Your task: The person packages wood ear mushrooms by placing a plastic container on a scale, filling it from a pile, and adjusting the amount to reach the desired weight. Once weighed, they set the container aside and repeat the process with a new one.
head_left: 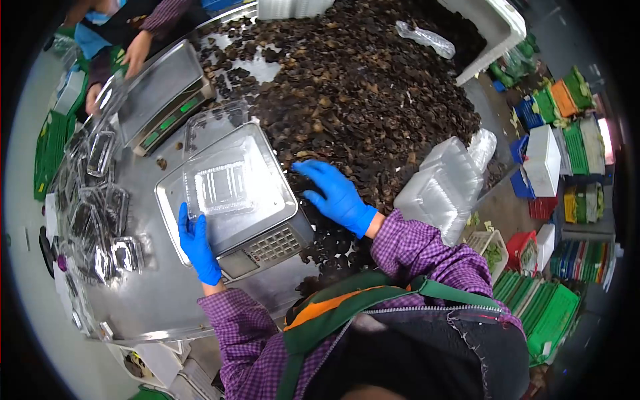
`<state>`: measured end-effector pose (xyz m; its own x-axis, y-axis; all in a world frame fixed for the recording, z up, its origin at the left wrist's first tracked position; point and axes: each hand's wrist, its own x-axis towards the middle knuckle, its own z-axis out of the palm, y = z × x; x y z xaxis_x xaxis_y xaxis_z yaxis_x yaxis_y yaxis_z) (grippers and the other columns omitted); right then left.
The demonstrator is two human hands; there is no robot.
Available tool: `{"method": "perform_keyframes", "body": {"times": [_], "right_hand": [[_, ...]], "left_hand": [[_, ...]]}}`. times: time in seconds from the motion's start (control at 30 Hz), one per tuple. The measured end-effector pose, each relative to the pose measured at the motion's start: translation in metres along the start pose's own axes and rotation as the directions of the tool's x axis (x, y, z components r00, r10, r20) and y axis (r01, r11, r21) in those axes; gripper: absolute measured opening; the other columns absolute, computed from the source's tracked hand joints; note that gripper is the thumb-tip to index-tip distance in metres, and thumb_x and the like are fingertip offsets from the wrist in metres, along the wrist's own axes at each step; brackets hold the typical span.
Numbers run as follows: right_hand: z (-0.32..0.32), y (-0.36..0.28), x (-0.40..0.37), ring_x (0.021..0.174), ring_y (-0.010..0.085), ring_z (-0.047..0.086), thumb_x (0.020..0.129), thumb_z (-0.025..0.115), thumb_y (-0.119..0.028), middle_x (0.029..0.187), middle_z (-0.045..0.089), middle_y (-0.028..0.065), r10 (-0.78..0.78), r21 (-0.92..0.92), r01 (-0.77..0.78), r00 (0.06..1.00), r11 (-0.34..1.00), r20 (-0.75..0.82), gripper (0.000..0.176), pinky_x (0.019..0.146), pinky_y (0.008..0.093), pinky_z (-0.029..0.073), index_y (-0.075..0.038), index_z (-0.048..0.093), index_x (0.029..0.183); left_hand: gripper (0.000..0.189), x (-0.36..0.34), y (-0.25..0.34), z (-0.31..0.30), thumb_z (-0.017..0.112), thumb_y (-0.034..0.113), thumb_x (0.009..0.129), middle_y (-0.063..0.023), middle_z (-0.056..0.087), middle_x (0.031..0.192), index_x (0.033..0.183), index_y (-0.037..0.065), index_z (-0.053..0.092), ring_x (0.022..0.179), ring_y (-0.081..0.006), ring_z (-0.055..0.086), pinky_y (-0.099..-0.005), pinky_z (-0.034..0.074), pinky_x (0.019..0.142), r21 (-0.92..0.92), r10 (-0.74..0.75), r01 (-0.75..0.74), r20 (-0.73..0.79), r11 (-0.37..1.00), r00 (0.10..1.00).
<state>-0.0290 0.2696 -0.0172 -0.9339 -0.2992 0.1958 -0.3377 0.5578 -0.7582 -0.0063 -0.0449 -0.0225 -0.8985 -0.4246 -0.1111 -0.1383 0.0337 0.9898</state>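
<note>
A clear plastic container point(220, 187) lies open on the metal pan of a weighing scale point(267, 223), its lid part folded out toward the back. My left hand point(197, 243), in a blue glove, is at the container's near left edge with fingers apart; whether it touches the plastic is unclear. To the right of the scale, my right hand point(337, 197), also blue-gloved, hovers by the edge of the dark pile with its fingers spread and nothing in them. That big heap of dark brown, flaky pieces point(360, 87) covers the table's back and right.
Stacked clear containers point(443, 187) stand on the right. Many filled or closed clear packs point(100, 207) lie at left. A second scale point(167, 93) is at the back left, near a co-worker's hand point(138, 53). A white foam box point(497, 33) sits at the back right.
</note>
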Motion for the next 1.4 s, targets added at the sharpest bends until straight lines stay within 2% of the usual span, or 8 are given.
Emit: {"method": "perform_keyframes", "body": {"times": [0.1,0.2,0.33,0.47,0.6,1.0,1.2,1.4], "right_hand": [[-0.006,0.032,-0.021,0.136,0.0437,0.026,0.067,0.081,-0.032,0.151,0.019,0.0234,0.254,-0.534,-0.105,0.944,0.839,0.213,0.09,0.11,0.0546,0.025,-0.022,0.035,0.144],[-0.01,0.069,-0.014,0.139,0.0428,0.021,0.066,0.081,-0.033,0.152,0.016,0.0218,0.276,-0.636,-0.07,0.933,0.769,0.231,0.089,0.112,0.0552,0.021,-0.023,0.037,0.143],[-0.019,0.107,0.031,0.14,0.0438,0.017,0.063,0.083,-0.035,0.154,0.013,0.0189,0.22,-0.675,-0.213,0.972,0.706,-0.076,0.09,0.113,0.0574,0.017,-0.025,0.039,0.141],[-0.054,0.134,0.076,0.14,0.0469,0.014,0.062,0.085,-0.035,0.155,0.009,0.0182,0.585,-0.524,-0.634,0.76,0.569,-0.284,0.095,0.107,0.0637,0.025,-0.03,0.036,0.143],[-0.058,0.155,0.092,0.129,0.0422,0.038,0.066,0.083,-0.026,0.145,0.029,0.0181,0.703,-0.5,-0.661,0.698,0.56,-0.137,0.078,0.099,0.0535,0.042,-0.022,0.047,0.135],[-0.055,0.161,0.047,0.102,0.0328,0.062,0.066,0.074,-0.014,0.11,0.064,0.0169,0.504,-0.06,-0.509,0.86,0.858,-0.08,0.051,0.09,0.0371,0.049,-0.006,0.063,0.115],[-0.074,0.047,0.06,0.097,0.0228,0.064,0.065,0.074,-0.006,0.102,0.066,0.0132,0.414,0.208,-0.399,0.91,0.893,-0.032,0.046,0.089,0.0322,0.05,-0.004,0.064,0.11],[-0.017,-0.061,0.09,0.095,0.0292,0.063,0.068,0.073,-0.008,0.102,0.062,0.0108,-0.157,0.083,0.137,0.929,0.987,0.336,0.04,0.085,0.0363,0.051,-0.005,0.062,0.107]], "left_hand": [[0.053,0.007,-0.009,0.004,0.061,0.001,0.086,-0.0009,0.055,0.107,0.138,0.005,0.047,0.084,-0.0077,0.047,-0.0224,0.042,0.078,0.048,0.117,-0.116,-0.02,0.992,0.993],[0.053,0.013,-0.014,0.001,0.06,0.0,0.086,-0.0032,0.056,0.115,0.137,0.005,0.047,0.087,-0.0083,0.05,-0.023,0.043,0.076,0.102,0.033,-0.034,0.007,0.994,0.999],[0.051,0.005,-0.002,0.01,0.062,0.004,0.086,-0.0051,0.056,0.116,0.135,0.006,0.049,0.09,-0.0095,0.052,-0.0237,0.045,0.077,0.078,0.003,-0.001,-0.026,0.997,1.0],[0.046,-0.008,0.002,0.015,0.062,-0.001,0.084,0.0031,0.051,0.083,0.129,0.003,0.054,0.071,-0.0048,0.044,-0.0182,0.04,0.067,0.016,-0.047,0.049,-0.116,0.999,0.992],[0.039,-0.023,0.0,0.014,0.065,0.001,0.084,0.0009,0.057,0.09,0.123,0.002,0.058,0.08,-0.0066,0.05,-0.0196,0.043,0.076,-0.017,-0.074,0.072,-0.163,0.997,0.984],[0.031,-0.05,0.006,0.028,0.065,0.001,0.086,-0.0041,0.064,0.105,0.117,0.0,0.059,0.089,-0.0071,0.057,-0.0216,0.045,0.085,-0.113,-0.063,0.054,-0.072,0.992,0.995],[0.031,-0.06,0.006,0.029,0.065,0.001,0.086,-0.0041,0.063,0.107,0.116,0.0,0.059,0.092,-0.0079,0.057,-0.022,0.045,0.086,-0.13,-0.059,0.046,-0.095,0.99,0.994],[0.031,-0.065,0.004,0.032,0.066,-0.001,0.084,-0.0045,0.063,0.107,0.115,0.0,0.06,0.09,-0.0084,0.057,-0.0224,0.046,0.084,-0.162,-0.014,0.003,-0.07,0.987,0.997]]}}
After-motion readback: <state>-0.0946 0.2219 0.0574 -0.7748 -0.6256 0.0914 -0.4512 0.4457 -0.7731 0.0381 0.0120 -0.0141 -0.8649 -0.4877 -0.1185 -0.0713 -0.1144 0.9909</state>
